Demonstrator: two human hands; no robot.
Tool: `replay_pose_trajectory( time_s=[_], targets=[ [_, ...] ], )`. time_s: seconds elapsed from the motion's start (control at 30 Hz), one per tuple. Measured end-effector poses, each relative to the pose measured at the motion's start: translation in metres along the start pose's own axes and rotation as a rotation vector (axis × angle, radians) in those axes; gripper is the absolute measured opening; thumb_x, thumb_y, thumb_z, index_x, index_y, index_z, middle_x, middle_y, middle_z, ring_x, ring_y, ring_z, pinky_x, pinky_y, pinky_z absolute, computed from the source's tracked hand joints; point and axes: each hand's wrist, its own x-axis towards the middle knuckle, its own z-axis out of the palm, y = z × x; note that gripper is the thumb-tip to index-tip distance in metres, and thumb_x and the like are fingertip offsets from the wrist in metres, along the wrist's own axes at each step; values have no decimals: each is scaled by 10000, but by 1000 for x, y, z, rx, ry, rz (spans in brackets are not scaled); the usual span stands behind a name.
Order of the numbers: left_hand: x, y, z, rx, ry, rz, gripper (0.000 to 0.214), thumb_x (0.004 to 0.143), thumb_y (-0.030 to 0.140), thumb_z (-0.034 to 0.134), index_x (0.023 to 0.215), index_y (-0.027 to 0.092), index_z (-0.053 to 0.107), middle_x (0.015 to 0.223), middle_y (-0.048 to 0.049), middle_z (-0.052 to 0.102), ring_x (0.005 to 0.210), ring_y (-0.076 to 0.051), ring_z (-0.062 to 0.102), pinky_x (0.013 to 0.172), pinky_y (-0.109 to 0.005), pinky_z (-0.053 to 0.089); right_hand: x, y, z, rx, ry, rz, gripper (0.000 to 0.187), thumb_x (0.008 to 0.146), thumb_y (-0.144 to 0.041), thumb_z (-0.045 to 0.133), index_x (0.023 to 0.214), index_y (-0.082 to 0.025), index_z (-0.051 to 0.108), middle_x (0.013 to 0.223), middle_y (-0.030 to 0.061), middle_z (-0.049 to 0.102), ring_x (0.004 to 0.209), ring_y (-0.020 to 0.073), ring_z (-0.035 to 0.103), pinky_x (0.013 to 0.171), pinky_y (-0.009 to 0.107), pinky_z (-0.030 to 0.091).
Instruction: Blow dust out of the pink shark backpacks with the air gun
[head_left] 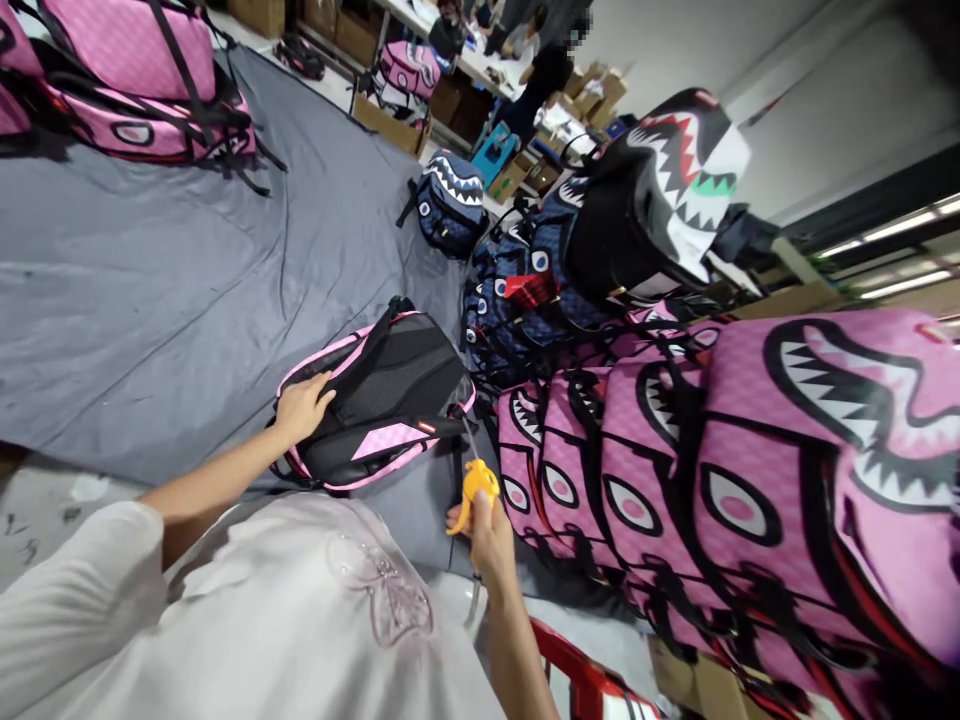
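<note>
Pink-and-black backpack lies straps-up mid-frame on grey sheet. Left hand rests on its left end, fingers extended, not closed. Right hand grips yellow tool, needle toward the bag's right end; contact unclear. Row of pink backpacks crowds the right, tight beside that hand. Dark blue backpacks upper centre-right, more pink bags upper left. Red stool bottom right.

A pink-trimmed black backpack lies straps-up on grey cloth; beside it, a yellow tool, perhaps a tagging gun.
</note>
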Motion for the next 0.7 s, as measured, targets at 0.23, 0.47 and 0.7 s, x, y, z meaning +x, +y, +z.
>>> replay_pose_trajectory(
  time_s=[0.23,0.47,0.7],
  targets=[
    [-16,-20,-17,-917,-240,-417,613,934,660,445,1191,124,594,983,-160,768,758,-192,750,643,-255,556,96,-105,61,-604,-216,-158,521,1023,-560,296,1127,-156,609,779,58,708,704,197,694,703,282,508],
    [-4,-35,-15,-1108,-197,-663,439,1007,500,437,1177,120,575,824,-146,772,636,-180,740,543,-222,550,108,-137,124,-997,-427,-342,470,1033,-517,381,1172,-153,645,1086,149,724,1001,239,693,798,265,465],
    [22,-61,-14,-1166,-352,-907,562,1037,486,272,1072,67,646,774,-184,756,609,-198,726,520,-237,548,124,-149,83,-1080,-238,-153,524,1071,-412,229,1215,-81,610,901,150,715,724,189,688,639,249,461]
  ],
)
